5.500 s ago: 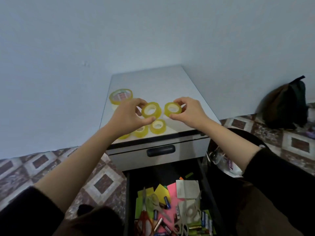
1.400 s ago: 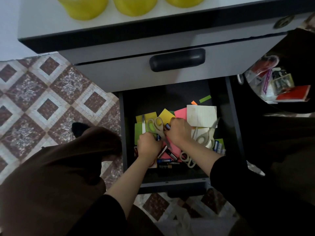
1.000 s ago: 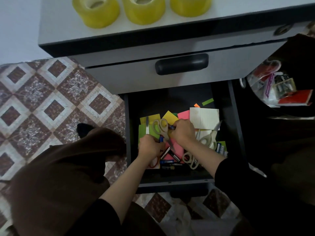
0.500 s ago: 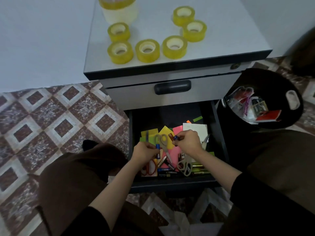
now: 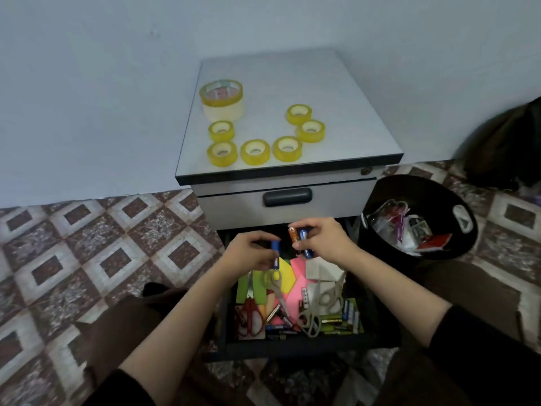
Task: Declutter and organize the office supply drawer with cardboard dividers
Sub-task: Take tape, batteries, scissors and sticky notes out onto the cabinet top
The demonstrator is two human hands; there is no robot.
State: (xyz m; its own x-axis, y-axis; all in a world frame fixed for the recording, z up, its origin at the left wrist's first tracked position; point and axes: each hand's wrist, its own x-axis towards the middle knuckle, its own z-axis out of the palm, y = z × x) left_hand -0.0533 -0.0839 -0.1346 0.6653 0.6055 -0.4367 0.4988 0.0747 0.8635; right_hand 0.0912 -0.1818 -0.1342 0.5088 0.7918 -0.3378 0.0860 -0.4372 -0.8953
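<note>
The open lower drawer holds coloured sticky notes, grey scissors, red scissors and several loose batteries. Above its back end, my left hand pinches one blue battery. My right hand grips a few batteries, one orange and the others blue. The two hands are close together, just below the shut upper drawer's handle.
On the cabinet top sit several small yellow tape rolls and one large roll. A black bin with rubbish stands right of the cabinet. A dark bag lies by the wall. Patterned floor tiles lie to the left.
Both hands have risen out of the drawer's clutter with batteries in them. The view has tilted up, so the whole cabinet top and wall show.
</note>
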